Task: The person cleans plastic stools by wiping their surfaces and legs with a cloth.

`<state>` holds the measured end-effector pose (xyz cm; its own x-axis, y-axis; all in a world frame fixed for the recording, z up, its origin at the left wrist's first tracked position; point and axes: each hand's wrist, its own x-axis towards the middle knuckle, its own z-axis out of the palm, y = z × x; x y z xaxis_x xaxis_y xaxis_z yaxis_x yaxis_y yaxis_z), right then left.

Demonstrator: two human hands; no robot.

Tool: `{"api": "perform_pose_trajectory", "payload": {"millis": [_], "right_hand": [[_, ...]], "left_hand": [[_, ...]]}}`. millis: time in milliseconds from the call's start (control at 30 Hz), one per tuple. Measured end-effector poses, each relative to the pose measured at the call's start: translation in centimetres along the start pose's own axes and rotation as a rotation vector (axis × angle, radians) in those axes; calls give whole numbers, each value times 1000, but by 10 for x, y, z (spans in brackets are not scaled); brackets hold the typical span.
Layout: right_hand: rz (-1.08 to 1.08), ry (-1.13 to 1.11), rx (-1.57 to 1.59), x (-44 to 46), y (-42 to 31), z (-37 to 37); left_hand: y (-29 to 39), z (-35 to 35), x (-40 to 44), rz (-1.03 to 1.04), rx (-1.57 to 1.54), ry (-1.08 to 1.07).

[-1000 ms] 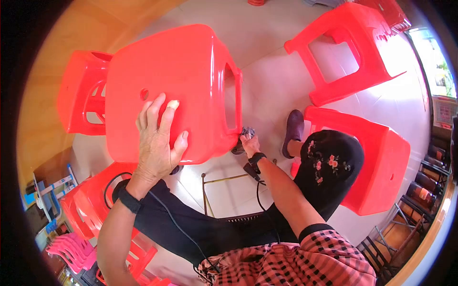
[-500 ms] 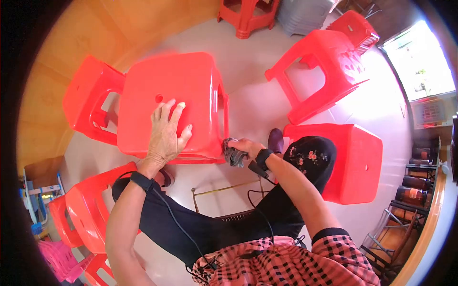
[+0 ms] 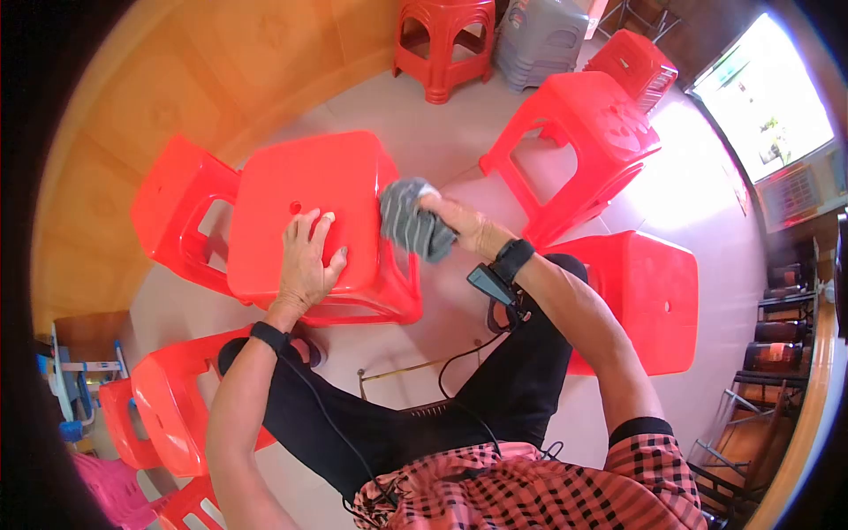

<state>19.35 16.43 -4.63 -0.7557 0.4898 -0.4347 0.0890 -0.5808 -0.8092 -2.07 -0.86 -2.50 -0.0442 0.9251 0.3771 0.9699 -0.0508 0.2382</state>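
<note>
Right grip: my right grip (image 3: 453,219) is closed on a gray striped cloth (image 3: 411,221), fingers wrapping its right end.
Cloth position: bunched, off the ground, just beside the stool's right edge; I can't tell if it touches.
Cloth vs grip: bulk bulges out past my fingertips to the left, loose folds hanging nearer me.
Cloth handling: light, soft, floppy by my judgement; won't break, may slump or unfold if pinched at one corner. Damp or dry, can't tell.
Cloth hold: best by a full bunched handful, slack tucked in.
Left grip: my left grip (image 3: 305,269) is spread on the seat, fingers apart, palm down, clamped on nothing.
Stool position: red plastic stool (image 3: 344,172) upright on the tile floor (image 3: 455,141), ahead and left, seat under my left grip.
Stool handling: probably light, stiff shell; glossy top likely slick, could skid if pushed sideways.
Stool hold: press down mid-seat, or take the rim or a leg; seat hole (image 3: 295,208) lies just beyond my left fingers.
Nearby: another stool (image 3: 181,203) at left, one more (image 3: 649,300) at right.
</note>
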Motion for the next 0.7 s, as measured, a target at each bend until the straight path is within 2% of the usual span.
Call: {"api": "perform_pose_trajectory", "payload": {"millis": [33, 67, 167, 200, 300, 433, 533, 700], "right_hand": [[-118, 53, 175, 10, -1, -1], [-169, -11, 352, 19, -1, -4], [-92, 47, 452, 36, -5, -4], [-160, -14, 493, 37, 0, 4], [-134, -40, 430, 59, 21, 9], [-92, -41, 492, 77, 21, 4], [-124, -147, 619, 82, 27, 11], [-201, 113, 587, 63, 32, 34]], "left_hand": [[0, -2, 0, -14, -1, -5], [-1, -2, 0, -14, 14, -10], [0, -1, 0, -12, 18, -4], [1, -1, 1, -9, 14, -3], [0, -4, -2, -19, 21, -17], [0, -3, 2, -25, 9, -19], [-2, -4, 5, -2, 20, -18], [-7, -4, 5, -7, 10, -43]]}}
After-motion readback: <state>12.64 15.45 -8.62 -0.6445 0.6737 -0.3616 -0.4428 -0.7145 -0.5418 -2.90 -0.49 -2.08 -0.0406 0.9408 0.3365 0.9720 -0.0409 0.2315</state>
